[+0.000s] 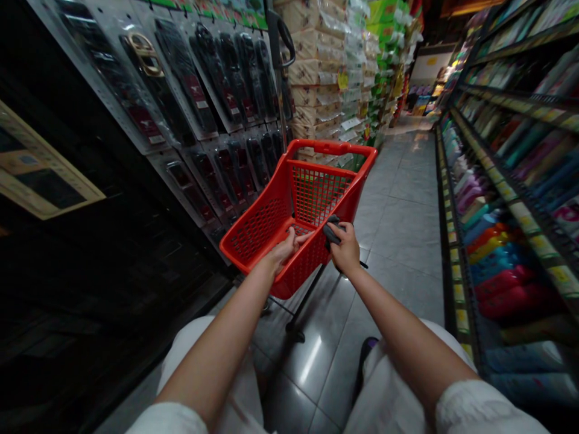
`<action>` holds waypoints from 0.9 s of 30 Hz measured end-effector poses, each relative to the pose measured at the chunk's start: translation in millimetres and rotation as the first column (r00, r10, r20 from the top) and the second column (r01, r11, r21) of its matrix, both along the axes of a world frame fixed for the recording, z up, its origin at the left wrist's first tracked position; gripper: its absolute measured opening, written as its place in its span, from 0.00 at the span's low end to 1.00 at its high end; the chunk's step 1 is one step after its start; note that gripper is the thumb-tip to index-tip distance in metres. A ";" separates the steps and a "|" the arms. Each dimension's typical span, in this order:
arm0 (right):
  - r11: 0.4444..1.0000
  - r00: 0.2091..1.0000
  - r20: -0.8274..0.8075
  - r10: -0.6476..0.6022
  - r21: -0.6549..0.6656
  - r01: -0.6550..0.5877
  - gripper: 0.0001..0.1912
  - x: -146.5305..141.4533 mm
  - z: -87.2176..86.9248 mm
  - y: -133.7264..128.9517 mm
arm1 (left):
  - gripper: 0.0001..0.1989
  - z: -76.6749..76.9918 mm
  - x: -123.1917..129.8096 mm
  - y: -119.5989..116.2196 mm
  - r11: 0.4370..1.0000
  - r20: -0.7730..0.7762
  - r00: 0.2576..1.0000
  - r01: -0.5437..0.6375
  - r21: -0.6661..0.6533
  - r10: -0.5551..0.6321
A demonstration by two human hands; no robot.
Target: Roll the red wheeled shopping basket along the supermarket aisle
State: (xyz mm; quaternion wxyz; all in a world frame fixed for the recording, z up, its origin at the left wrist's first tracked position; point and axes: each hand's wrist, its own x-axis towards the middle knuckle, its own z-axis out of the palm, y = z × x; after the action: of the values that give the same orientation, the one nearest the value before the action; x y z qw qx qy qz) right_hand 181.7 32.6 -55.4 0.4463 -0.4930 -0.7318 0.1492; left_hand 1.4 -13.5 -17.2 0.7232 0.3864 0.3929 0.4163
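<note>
A red plastic shopping cart (296,268) stands in front of me, its basket walls a grid of small holes. My left hand (289,244) is at the basket's near side, with thumb and index finger stretched out over the inside. Whether it touches the rim I cannot tell. In my right hand (346,244), fingers are closed round a bunched dark grey cloth (333,231), just outside the basket's right wall. The basket floor is partly hidden by the left hand and the near wall.
Packaged belts (181,78) hang on a display at the left. Behind the cart rise stacked beige packs (316,78). Shelves of folded, colourful textiles (497,259) line the right side. A grey tiled floor (398,199) runs down the aisle.
</note>
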 end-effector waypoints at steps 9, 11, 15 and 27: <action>0.942 0.931 0.157 0.330 0.008 -0.335 0.34 -26.2 -11.2 -88.3 | 0.37 2.0 -3.6 1.0 0.995 -0.143 0.985 -0.095 0.018 0.096; 0.917 0.906 0.158 0.393 0.009 -0.399 0.35 -25.2 -16.2 -94.6 | 0.37 1.0 -5.9 -1.1 0.996 -0.158 0.983 -0.086 0.038 0.091; 0.968 0.969 -0.157 0.189 -0.135 -0.211 0.28 -20.0 -36.6 -68.4 | 0.35 6.5 -9.3 -10.9 0.995 -0.216 0.973 -0.073 0.064 0.085; 0.975 0.901 -0.400 -0.169 -0.199 0.094 0.34 -44.0 -55.3 -14.8 | 0.32 16.3 26.9 40.7 0.887 -0.388 0.883 -0.065 0.457 0.265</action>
State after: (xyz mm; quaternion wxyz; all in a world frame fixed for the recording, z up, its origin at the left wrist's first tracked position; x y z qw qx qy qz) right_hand 137.7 17.8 -110.7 0.5555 -0.5356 -0.5693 0.2836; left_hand 28.3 27.2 -0.9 0.4730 0.5844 0.4761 0.4561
